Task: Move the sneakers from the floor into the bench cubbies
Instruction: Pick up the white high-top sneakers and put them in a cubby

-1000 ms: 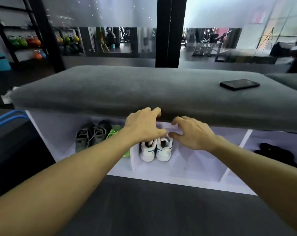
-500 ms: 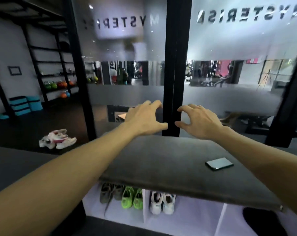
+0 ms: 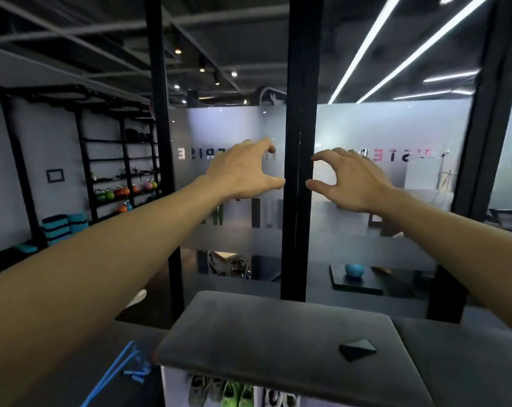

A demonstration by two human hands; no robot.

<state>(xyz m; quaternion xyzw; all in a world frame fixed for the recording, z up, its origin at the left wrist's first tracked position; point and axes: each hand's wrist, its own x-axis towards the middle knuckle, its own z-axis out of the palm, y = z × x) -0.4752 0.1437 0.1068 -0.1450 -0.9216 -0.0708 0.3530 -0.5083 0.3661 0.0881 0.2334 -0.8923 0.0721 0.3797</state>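
Note:
My left hand (image 3: 243, 170) and my right hand (image 3: 345, 179) are raised in front of me, both empty with fingers curled apart. Far below them stands the white bench with a grey cushion (image 3: 272, 336). Under the cushion edge the cubbies show a grey pair of sneakers (image 3: 201, 389), a bright green pair (image 3: 234, 396) and a white pair (image 3: 279, 399), only their tops visible. A pale sneaker (image 3: 137, 298) peeks out on the floor to the left, mostly hidden behind my left arm.
A black phone (image 3: 357, 348) lies on the cushion's right part. A black post (image 3: 297, 142) and frosted glass wall stand right behind the bench. Blue bars (image 3: 113, 374) sit at the lower left. Shelves with kettlebells (image 3: 119, 192) line the far left wall.
The view has tilted upward and the bench has dropped to the bottom of the frame. Both hands have left the white sneakers in the cubby and now hang empty in the air.

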